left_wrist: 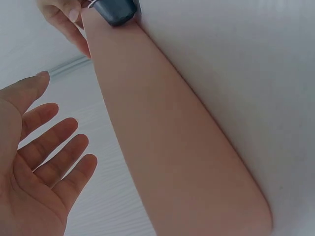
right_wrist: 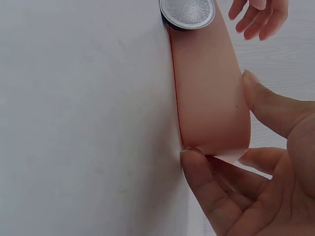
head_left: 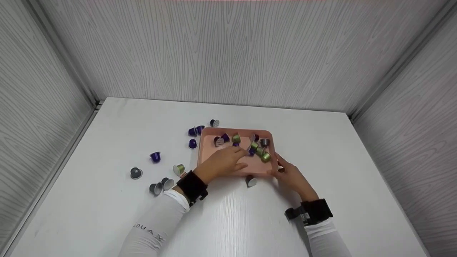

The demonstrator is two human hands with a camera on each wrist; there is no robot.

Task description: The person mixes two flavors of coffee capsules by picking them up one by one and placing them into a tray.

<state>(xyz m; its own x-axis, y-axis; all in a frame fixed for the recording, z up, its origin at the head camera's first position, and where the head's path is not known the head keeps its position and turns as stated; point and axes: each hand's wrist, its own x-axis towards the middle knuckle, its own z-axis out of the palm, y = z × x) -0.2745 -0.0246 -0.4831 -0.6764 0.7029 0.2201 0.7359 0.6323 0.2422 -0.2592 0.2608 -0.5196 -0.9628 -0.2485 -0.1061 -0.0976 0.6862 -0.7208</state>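
A pink tray (head_left: 232, 169) holds several coffee capsules, among them green capsules (head_left: 266, 157) grouped toward its right side, a dark grey capsule (head_left: 264, 142) and a purple capsule (head_left: 225, 137). Above the tray's front middle, my left hand (head_left: 226, 160) has its fingers spread and nothing between them, as the left wrist view shows. At the front right corner my right hand (head_left: 291, 176) grips the tray, thumb on the rim and fingers curled around the corner in the right wrist view. Just in front of the tray lies a dark capsule (head_left: 251, 181), its silver lid toward me.
Left of the tray, loose capsules lie on the white table (head_left: 89, 200): purple capsules (head_left: 192, 144), a green capsule (head_left: 179, 169) and grey capsules (head_left: 136, 173). Another capsule (head_left: 214, 123) lies behind the tray's rear left corner. Pale wood-grain panels (head_left: 221, 53) enclose the table at the back and sides.
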